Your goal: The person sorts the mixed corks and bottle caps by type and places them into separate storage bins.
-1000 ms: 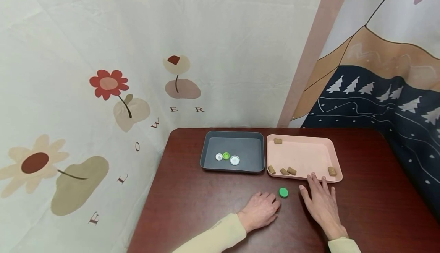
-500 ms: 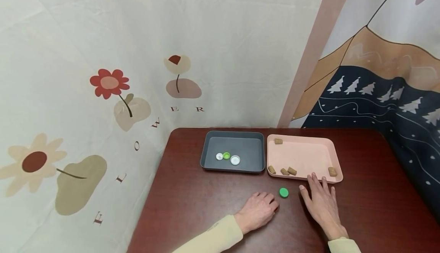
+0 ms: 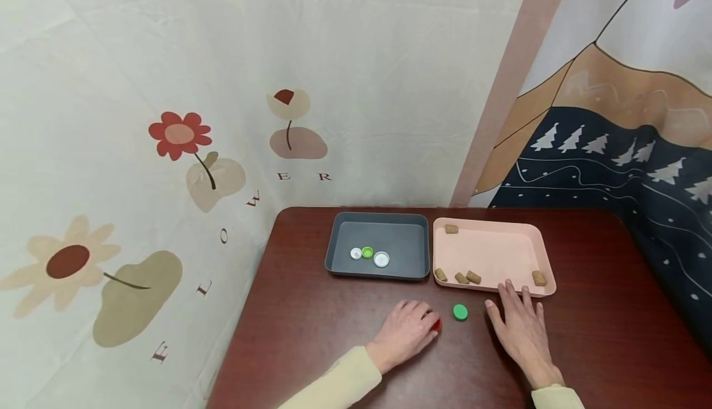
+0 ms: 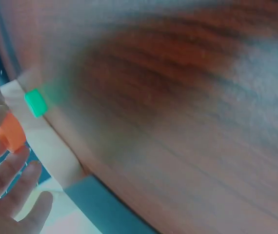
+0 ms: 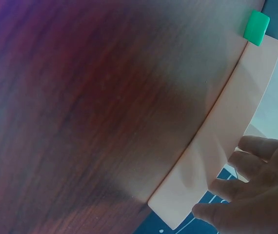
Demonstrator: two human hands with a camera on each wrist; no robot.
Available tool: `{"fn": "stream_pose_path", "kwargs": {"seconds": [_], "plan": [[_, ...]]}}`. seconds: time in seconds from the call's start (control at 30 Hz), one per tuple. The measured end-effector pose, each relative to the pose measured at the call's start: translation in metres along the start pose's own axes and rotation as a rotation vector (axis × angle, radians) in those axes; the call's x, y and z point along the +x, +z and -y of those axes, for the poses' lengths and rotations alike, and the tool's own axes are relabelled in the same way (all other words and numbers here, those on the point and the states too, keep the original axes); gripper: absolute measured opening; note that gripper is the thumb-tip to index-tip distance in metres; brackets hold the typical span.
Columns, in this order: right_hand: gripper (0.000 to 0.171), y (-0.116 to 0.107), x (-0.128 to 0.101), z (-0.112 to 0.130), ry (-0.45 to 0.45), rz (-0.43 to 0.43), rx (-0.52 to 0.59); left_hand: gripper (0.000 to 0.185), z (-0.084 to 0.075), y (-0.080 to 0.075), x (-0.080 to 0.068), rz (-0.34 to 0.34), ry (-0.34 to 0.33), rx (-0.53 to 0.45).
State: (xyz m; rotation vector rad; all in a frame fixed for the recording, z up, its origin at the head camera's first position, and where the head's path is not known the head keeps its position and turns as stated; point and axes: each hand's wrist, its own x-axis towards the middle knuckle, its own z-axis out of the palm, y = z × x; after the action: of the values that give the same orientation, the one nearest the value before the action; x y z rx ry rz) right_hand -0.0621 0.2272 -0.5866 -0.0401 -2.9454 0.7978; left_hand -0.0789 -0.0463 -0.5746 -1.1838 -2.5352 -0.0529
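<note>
My left hand (image 3: 405, 330) pinches a red bottle cap (image 3: 436, 325) low over the table. In the left wrist view the cap looks orange (image 4: 12, 132), between thumb and fingertips, with the other fingers spread. A green bottle cap (image 3: 460, 312) lies on the wood between my two hands, just right of the red one. My right hand (image 3: 520, 332) rests with its fingers stretched out, fingertips at the front rim of the pink tray (image 3: 495, 248). It holds nothing.
Several corks (image 3: 473, 277) lie in the pink tray, mostly along its front and left. To its left stands a dark grey tray (image 3: 389, 233) with two white caps (image 3: 381, 259) and a lime green cap (image 3: 367, 252). Printed cloth (image 3: 389, 88) hangs behind the table.
My left hand has shifted left, away from the green cap, and the red cap now shows at its fingertips. The right hand has stayed in place.
</note>
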Motion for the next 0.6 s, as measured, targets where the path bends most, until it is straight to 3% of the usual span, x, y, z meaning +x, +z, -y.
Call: {"fn": "stream_pose_path", "kwargs": {"seconds": [0.4,0.6], "plan": [[0.065,0.000,0.000,0.000,0.006,-0.006,0.003,0.036,0.039,-0.011,0.001,-0.150,-0.129,-0.067],[0.065,0.001,0.000,0.000,0.003,-0.008,0.002,0.035,0.062,-0.011,-0.001,-0.177,-0.226,-0.075]]}}
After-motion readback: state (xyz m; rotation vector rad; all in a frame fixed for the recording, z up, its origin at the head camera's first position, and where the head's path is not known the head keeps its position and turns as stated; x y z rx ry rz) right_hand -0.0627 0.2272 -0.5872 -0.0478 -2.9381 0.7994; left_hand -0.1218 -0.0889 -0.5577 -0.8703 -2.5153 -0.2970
